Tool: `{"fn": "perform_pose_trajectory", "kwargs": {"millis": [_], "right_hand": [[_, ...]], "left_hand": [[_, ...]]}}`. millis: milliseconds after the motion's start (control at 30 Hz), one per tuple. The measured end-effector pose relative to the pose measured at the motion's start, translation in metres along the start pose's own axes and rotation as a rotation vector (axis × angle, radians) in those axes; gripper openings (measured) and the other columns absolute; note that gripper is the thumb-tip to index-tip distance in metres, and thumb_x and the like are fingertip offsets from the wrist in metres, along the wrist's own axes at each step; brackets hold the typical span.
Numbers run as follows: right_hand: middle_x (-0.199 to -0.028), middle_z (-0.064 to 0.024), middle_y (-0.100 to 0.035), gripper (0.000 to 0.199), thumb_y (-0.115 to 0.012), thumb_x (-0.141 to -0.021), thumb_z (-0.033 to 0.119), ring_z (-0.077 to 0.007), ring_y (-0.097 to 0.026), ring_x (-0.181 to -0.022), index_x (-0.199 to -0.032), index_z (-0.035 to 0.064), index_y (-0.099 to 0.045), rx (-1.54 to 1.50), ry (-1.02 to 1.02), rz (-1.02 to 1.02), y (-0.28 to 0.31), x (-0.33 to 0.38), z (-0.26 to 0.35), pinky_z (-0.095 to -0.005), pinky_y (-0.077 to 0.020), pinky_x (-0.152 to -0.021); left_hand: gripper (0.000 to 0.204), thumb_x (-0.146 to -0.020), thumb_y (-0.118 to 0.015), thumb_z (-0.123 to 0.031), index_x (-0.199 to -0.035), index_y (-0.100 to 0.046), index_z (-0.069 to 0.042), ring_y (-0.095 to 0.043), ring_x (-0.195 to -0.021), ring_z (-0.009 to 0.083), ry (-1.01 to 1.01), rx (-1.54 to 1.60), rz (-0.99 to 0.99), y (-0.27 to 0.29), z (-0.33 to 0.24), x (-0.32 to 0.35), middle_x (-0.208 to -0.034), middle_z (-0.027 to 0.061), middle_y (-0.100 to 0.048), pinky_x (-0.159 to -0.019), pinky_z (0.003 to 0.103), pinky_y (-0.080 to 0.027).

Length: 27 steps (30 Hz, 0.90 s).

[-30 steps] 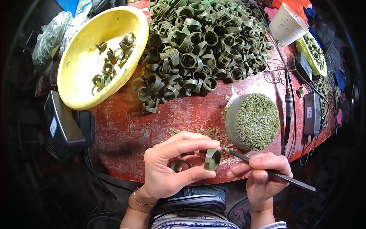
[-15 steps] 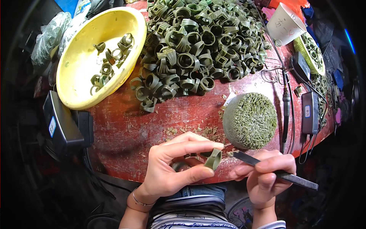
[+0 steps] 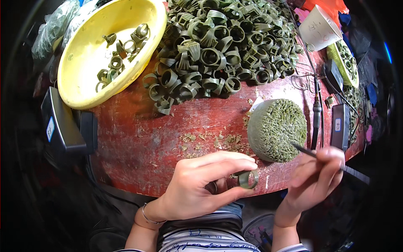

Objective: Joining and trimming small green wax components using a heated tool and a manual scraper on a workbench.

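My left hand (image 3: 203, 187) pinches a dark green wax ring (image 3: 247, 179) between thumb and index fingertip, its round opening in view. Behind it, partly hidden by the curled fingers, is what looks like another ring (image 3: 211, 187). In my right hand (image 3: 317, 178) is a flat dark metal blade (image 3: 305, 151). Its narrow tip points at the rough, crumbly top of a green cylindrical block (image 3: 279, 130); whether they touch I cannot tell. The far end of the blade sticks out beyond my right hand.
A big heap of green rings (image 3: 226, 46) covers the back of the worn red table (image 3: 138, 138). Several rings lie in a yellow basin (image 3: 86, 63) at left. Shavings (image 3: 226, 143) lie before the block. At right stand a white cup (image 3: 320, 28), a corded tool (image 3: 316, 113) and small boxes (image 3: 340, 124).
My right hand has drawn the blade away from the ring, rightward to the block. The ring has turned so its opening faces me more. The view has shifted slightly.
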State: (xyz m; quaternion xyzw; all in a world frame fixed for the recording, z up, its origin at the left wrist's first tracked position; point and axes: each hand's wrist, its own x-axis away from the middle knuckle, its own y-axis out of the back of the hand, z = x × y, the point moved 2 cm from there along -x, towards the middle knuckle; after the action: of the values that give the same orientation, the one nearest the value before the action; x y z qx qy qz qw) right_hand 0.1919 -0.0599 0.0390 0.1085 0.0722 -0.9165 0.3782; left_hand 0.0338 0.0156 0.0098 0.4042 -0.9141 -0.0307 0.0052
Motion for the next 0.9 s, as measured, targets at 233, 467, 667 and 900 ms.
{"fn": "perform_pose_trajectory", "kwargs": {"millis": [233, 467, 667, 900], "right_hand": [[-0.074, -0.0080, -0.058, 0.022, -0.063, -0.074, -0.002, -0.0147, -0.057, -0.060, -0.095, 0.0058, -0.065, 0.365, 0.206, 0.604, -0.019, 0.017, -0.004, -0.0248, -0.0466, -0.053], [-0.077, -0.0111, -0.058, 0.020, -0.063, -0.075, -0.003, -0.0180, -0.059, -0.065, -0.094, 0.0013, -0.062, 0.327, 0.152, 0.657, -0.023, 0.019, -0.009, -0.0261, -0.0483, -0.058], [-0.080, -0.0135, -0.059, 0.020, -0.062, -0.075, -0.005, -0.0191, -0.060, -0.065, -0.094, -0.0006, -0.063, 0.349, 0.171, 0.629, -0.029, 0.020, -0.014, -0.0260, -0.0479, -0.058], [-0.076, -0.0126, -0.060, 0.021, -0.058, -0.078, -0.003, -0.0164, -0.059, -0.063, -0.098, -0.0024, -0.062, 0.419, 0.121, 0.590, -0.030, 0.007, -0.010, -0.0239, -0.0472, -0.056]], "left_hand": [[0.035, -0.057, -0.080, -0.008, -0.088, -0.065, -0.001, -0.056, -0.063, 0.0089, -0.110, -0.010, -0.140, 0.009, 0.004, 0.004, -0.079, 0.0079, -0.063, -0.053, 0.019, -0.043], [0.037, -0.056, -0.081, -0.009, -0.090, -0.066, -0.002, -0.052, -0.059, 0.0076, -0.105, -0.023, -0.184, 0.013, 0.004, 0.006, -0.078, 0.0060, -0.061, -0.052, 0.019, -0.041], [0.037, -0.057, -0.079, -0.005, -0.092, -0.065, -0.003, -0.050, -0.058, 0.0060, -0.103, -0.058, -0.260, 0.014, -0.001, 0.007, -0.075, 0.0029, -0.058, -0.050, 0.018, -0.039], [0.041, -0.057, -0.079, -0.003, -0.095, -0.064, -0.003, -0.049, -0.056, 0.0050, -0.097, -0.107, -0.323, 0.021, -0.002, 0.012, -0.072, 0.0022, -0.058, -0.048, 0.018, -0.038]]}}
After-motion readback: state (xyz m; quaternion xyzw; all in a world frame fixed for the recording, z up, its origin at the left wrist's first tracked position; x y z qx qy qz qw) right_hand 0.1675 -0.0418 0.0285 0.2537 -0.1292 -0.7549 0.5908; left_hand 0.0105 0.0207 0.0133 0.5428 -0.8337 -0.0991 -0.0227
